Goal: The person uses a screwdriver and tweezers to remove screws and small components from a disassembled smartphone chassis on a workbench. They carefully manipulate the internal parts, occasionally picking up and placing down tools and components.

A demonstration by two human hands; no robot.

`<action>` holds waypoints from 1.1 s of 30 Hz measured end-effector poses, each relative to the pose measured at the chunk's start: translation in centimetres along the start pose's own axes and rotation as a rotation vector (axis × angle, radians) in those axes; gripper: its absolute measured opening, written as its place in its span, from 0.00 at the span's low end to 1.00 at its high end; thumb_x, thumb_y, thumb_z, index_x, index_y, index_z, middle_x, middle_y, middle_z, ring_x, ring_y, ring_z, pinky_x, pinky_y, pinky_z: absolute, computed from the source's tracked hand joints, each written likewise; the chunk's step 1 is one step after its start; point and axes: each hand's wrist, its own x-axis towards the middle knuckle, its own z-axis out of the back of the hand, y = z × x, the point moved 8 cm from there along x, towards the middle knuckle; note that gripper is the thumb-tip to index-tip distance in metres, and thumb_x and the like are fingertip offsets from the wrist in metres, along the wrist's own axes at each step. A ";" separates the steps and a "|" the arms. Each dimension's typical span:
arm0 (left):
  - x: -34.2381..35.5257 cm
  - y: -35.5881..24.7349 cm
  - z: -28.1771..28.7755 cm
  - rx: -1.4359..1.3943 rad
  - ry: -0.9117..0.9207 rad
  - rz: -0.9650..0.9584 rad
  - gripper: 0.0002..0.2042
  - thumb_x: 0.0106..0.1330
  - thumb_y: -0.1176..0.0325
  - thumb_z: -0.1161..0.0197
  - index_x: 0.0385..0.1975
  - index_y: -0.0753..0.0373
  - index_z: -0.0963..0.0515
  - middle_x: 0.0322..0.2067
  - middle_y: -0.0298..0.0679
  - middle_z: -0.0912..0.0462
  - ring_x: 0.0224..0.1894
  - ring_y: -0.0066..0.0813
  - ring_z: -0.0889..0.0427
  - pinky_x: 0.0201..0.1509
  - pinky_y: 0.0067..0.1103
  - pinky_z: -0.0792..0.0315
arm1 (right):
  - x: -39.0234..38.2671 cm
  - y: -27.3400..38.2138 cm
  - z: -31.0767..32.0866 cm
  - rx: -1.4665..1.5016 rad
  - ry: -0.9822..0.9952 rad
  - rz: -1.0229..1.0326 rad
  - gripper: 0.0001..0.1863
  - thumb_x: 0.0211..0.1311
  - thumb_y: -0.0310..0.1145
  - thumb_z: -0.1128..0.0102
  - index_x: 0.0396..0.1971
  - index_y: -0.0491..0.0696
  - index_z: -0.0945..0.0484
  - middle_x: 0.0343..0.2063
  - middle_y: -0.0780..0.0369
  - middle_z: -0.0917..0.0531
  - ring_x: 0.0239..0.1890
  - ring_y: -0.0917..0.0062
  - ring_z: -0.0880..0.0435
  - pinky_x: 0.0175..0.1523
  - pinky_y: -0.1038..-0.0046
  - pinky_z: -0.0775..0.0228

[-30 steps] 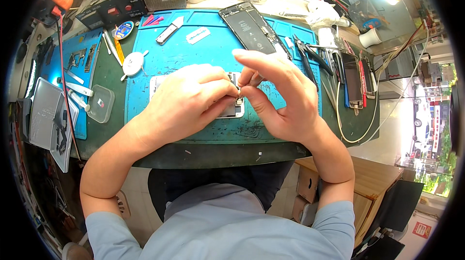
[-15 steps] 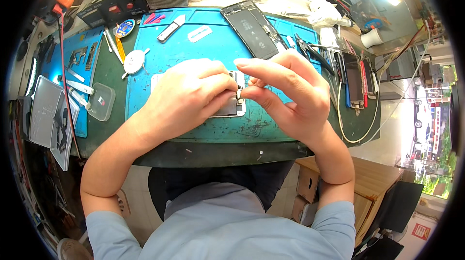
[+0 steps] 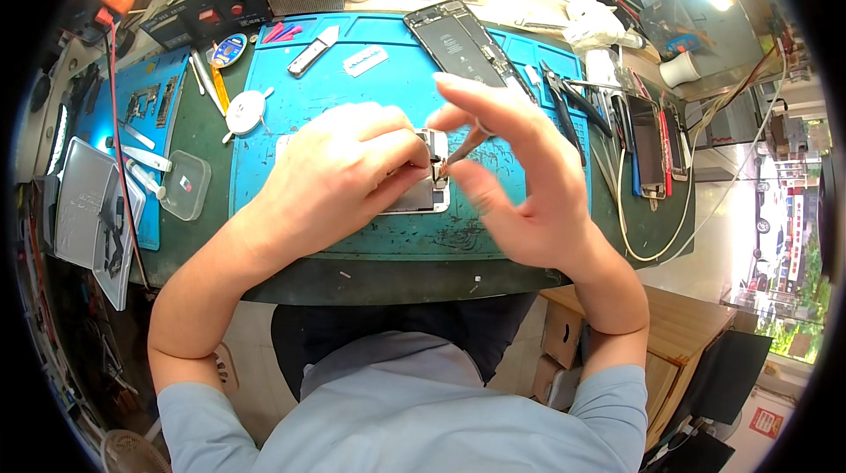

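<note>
A white-edged phone screen assembly [image 3: 441,202] lies with its grey metal inner side up on the blue mat, mostly covered by my left hand [image 3: 344,165]. The left thumb and forefinger are pinched together at its right end, beside small dark parts; what they hold is hidden. Just to the right hovers my right hand [image 3: 529,182], thumb and forefinger spread apart, the thumb blurred. Between them a darker tapering shape reaches down to a small coppery part at the assembly's end. I cannot tell whether that shape is a finger or a tool.
Beyond my hands lie an opened phone body [image 3: 458,50], a razor blade [image 3: 365,61] and a utility knife [image 3: 314,51] on the blue mat [image 3: 352,248]. Black-handled pliers [image 3: 564,107] stand right, a white round reel [image 3: 246,112] left. A clear plastic box [image 3: 186,184] sits farther left.
My right thumb and forefinger have parted and the forefinger has lifted, uncovering more of the assembly's right end. My left hand stays nearly in place.
</note>
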 end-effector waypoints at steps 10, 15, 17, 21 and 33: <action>0.0 0.1 0.0 -0.011 0.024 0.013 0.08 0.60 0.73 0.27 0.36 0.62 0.19 0.35 0.39 0.17 0.39 0.43 0.17 0.43 0.35 0.23 | 0.0 0.6 0.0 -0.109 0.035 0.076 0.31 0.64 0.20 0.32 0.68 0.39 0.27 0.44 0.56 0.15 0.41 0.74 0.15 0.49 0.70 0.21; -0.2 0.1 -0.2 -0.001 0.019 0.001 0.08 0.62 0.73 0.28 0.38 0.61 0.18 0.38 0.39 0.16 0.41 0.43 0.16 0.44 0.34 0.21 | -0.1 0.2 -0.1 -0.052 0.067 0.022 0.31 0.64 0.22 0.30 0.68 0.40 0.27 0.48 0.55 0.15 0.40 0.75 0.16 0.48 0.72 0.21; -0.1 0.1 -0.2 -0.012 0.045 -0.003 0.08 0.62 0.72 0.27 0.39 0.61 0.18 0.38 0.39 0.16 0.41 0.43 0.16 0.44 0.34 0.21 | -0.1 0.5 -0.1 -0.084 0.052 0.059 0.31 0.64 0.20 0.30 0.68 0.41 0.27 0.48 0.55 0.15 0.41 0.75 0.16 0.48 0.72 0.21; -0.4 0.2 -0.4 0.011 0.066 0.010 0.09 0.62 0.70 0.26 0.39 0.60 0.17 0.38 0.39 0.16 0.41 0.43 0.16 0.44 0.34 0.21 | -0.2 0.6 -0.2 -0.136 0.062 0.052 0.32 0.63 0.11 0.38 0.68 0.40 0.27 0.44 0.56 0.14 0.42 0.75 0.15 0.48 0.72 0.20; -0.2 0.0 -0.3 -0.002 0.071 0.016 0.08 0.61 0.68 0.25 0.37 0.60 0.15 0.36 0.39 0.16 0.39 0.42 0.16 0.43 0.34 0.21 | -0.2 1.0 0.3 0.023 0.016 0.103 0.32 0.66 0.11 0.39 0.70 0.38 0.32 0.43 0.53 0.15 0.44 0.71 0.12 0.50 0.68 0.18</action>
